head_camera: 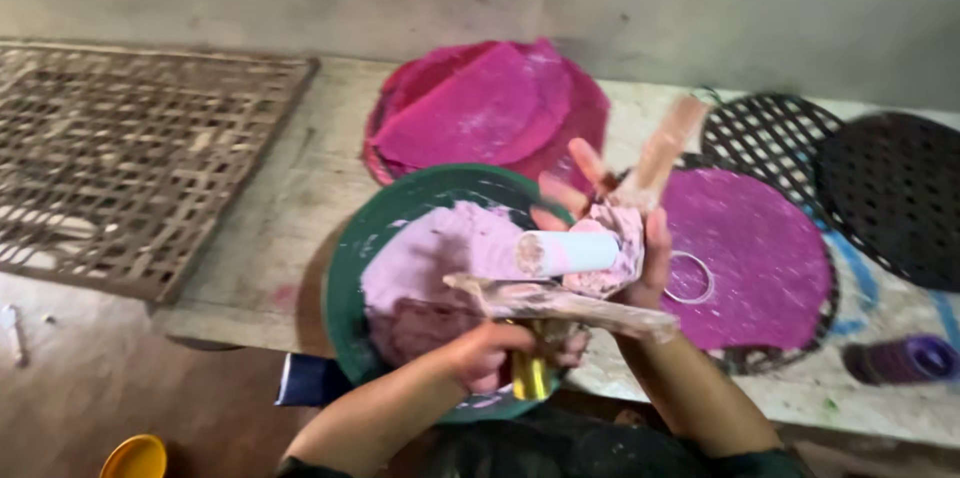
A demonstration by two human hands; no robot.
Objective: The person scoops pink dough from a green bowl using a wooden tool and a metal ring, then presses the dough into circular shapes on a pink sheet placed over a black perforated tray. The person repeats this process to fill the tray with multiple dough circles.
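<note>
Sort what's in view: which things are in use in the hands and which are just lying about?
In use: left hand with wooden stick; right hand with pink dough lump and white cylinder; green basin.

Lying about: woven mat, magenta discs, black mesh rounds, yellow bowl.

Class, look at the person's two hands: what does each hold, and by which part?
Left hand grips a wooden stick near its middle. Right hand cups pink dough from beneath, with a white tube.

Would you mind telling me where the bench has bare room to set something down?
Bare wood lies between the woven bamboo mat and the green basin, left of the pink disc stack. The right is crowded: a purple disc with a ring, dark mesh trays, and a purple spool.
</note>
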